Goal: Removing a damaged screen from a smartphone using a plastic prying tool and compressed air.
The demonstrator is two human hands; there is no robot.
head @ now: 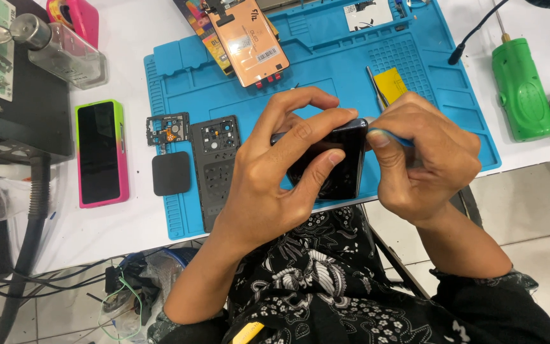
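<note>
Glossy black phone [338, 165]; matt blue rubbery mat [326, 70]

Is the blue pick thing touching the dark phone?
Touching. The head view shows the thin blue pick, pinched in the right hand, meeting the corner of the dark phone held by the left hand.

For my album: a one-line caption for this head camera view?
Left hand grips a dark phone; right hand presses a blue pick at its edge.

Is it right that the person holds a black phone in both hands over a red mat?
Not quite: the mat is blue, not red. The head view shows both the left hand and right hand on the black phone above it.
</note>
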